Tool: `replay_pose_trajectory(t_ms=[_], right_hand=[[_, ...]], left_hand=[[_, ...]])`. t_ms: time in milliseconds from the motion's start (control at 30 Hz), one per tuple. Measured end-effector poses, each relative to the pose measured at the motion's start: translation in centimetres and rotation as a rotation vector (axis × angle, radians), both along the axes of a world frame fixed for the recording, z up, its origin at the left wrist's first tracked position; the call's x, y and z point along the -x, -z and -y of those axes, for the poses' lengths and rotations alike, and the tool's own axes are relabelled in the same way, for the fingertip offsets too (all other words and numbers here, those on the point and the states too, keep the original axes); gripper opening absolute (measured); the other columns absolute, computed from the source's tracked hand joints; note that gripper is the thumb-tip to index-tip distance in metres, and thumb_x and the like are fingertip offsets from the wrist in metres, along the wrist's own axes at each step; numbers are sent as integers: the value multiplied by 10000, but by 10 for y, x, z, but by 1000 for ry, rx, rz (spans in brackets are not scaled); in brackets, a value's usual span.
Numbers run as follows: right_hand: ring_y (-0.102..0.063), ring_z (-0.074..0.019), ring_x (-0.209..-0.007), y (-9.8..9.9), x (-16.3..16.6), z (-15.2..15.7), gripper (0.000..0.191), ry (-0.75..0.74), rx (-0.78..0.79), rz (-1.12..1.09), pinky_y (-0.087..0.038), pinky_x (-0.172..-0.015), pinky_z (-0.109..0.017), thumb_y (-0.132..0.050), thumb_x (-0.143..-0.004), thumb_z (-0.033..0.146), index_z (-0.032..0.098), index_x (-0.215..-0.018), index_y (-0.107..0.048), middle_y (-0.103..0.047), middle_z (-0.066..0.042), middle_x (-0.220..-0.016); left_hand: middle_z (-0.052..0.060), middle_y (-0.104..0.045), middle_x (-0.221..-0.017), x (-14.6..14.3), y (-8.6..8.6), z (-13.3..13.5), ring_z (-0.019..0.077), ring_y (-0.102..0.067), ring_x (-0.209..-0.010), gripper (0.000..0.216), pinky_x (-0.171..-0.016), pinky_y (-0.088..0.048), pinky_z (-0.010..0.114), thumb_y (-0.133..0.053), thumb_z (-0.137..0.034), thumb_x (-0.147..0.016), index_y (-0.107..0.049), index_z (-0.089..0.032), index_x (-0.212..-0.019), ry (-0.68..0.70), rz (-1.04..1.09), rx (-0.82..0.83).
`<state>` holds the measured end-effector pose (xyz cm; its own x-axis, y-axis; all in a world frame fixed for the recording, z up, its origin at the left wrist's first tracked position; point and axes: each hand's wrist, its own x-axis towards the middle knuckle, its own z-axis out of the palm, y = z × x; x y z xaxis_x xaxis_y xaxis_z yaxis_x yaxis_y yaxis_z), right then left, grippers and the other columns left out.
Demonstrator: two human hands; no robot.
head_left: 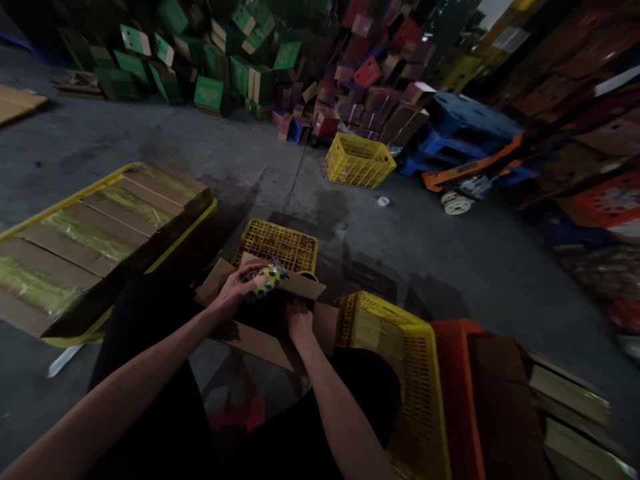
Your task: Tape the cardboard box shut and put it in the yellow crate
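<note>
An open cardboard box [260, 345] sits between my knees with its flaps folded outward. My left hand [239, 288] is closed on a small clear plastic packet [269, 279], yellow-green with dark spots, above the box's far left side; what is inside the packet I cannot make out. My right hand [299, 320] reaches down into the box near its right side. Its fingertips are lost in the dark interior, so whatever they touch is hidden. Behind the box an upturned yellow crate [283, 243] rests on the floor.
Taped cartons [105, 233] lie in a row on my left. At my right stand a yellow crate [425, 373] and a red crate [457, 393]. Farther off are another yellow crate [360, 160], a pallet jack [470, 167], blue pallets [465, 120] and heaped green boxes [209, 92].
</note>
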<state>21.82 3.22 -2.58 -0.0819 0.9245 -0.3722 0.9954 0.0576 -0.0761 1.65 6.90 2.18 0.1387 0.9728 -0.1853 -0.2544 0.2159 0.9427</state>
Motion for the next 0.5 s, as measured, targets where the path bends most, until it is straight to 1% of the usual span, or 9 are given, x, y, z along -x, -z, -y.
replay_pose_trajectory(t_ms=[67, 133, 200, 267, 300, 333, 400, 467, 500], right_hand=[[-566, -308, -1205, -3, 2, -1, 326, 15, -8, -19, -503, -876, -379, -419, -946, 107, 157, -1129, -683, -580, -201, -1310], [-631, -284, -1101, -10, 2, -3, 289, 38, 7, -59, -503, -833, -349, -459, -946, 150, 158, -1111, -696, -588, -197, -1313], [-681, -256, -976, -20, -3, -6, 245, 66, 34, -128, -494, -779, -309, -517, -937, 215, 151, -1069, -714, -659, -184, -1207], [-693, -240, -937, -31, -13, -9, 249, 80, 57, -208, -479, -766, -282, -526, -945, 281, 154, -999, -733, -725, -141, -1043], [-693, -230, -926, -36, -19, -11, 280, 88, 68, -273, -475, -758, -273, -502, -960, 310, 161, -965, -739, -740, -116, -984], [-692, -221, -903, -40, -25, -12, 326, 109, 87, -385, -478, -741, -266, -479, -971, 353, 166, -933, -743, -746, -92, -934], [-685, -216, -863, -46, -35, -12, 371, 232, 143, -769, -495, -712, -272, -503, -944, 448, 169, -930, -747, -750, -63, -908], [-680, -210, -833, -48, -40, -10, 377, 413, 196, -1161, -519, -700, -285, -608, -860, 502, 178, -995, -742, -751, -46, -935], [-680, -200, -814, -48, -39, -9, 384, 501, 212, -1297, -528, -698, -287, -666, -812, 499, 189, -1028, -736, -749, -37, -945]], left_hand=[[132, -682, -1242, 1, -3, 0, 294, -672, -1056, 596, -856, -542, 368, -808, -481, -715, -689, -158, -1201, -15, 1, 0], [132, -696, -1222, 3, -5, -1, 307, -669, -1067, 592, -872, -532, 366, -823, -486, -698, -711, -156, -1176, -33, 2, 2], [134, -711, -1195, 5, -7, -1, 315, -671, -1062, 600, -875, -527, 364, -836, -488, -684, -722, -153, -1168, -45, 4, 15], [133, -716, -1189, 7, -7, -2, 314, -673, -1058, 612, -874, -525, 359, -840, -488, -683, -721, -154, -1183, -40, 15, 39], [130, -720, -1184, 7, -7, -3, 311, -676, -1049, 619, -866, -526, 354, -842, -490, -682, -720, -155, -1189, -36, 22, 54], [128, -724, -1177, 8, -7, -4, 308, -680, -1038, 622, -856, -527, 347, -844, -492, -680, -722, -157, -1190, -34, 28, 68], [122, -726, -1175, 7, -5, -5, 301, -683, -1032, 618, -853, -526, 338, -844, -493, -683, -727, -159, -1189, -29, 34, 84], [121, -732, -1157, 7, -4, -6, 294, -692, -1005, 626, -844, -527, 335, -851, -495, -675, -731, -154, -1187, -29, 41, 106], [120, -738, -1140, 6, -3, -6, 288, -699, -982, 641, -839, -530, 336, -853, -496, -673, -726, -152, -1198, -28, 53, 124]])
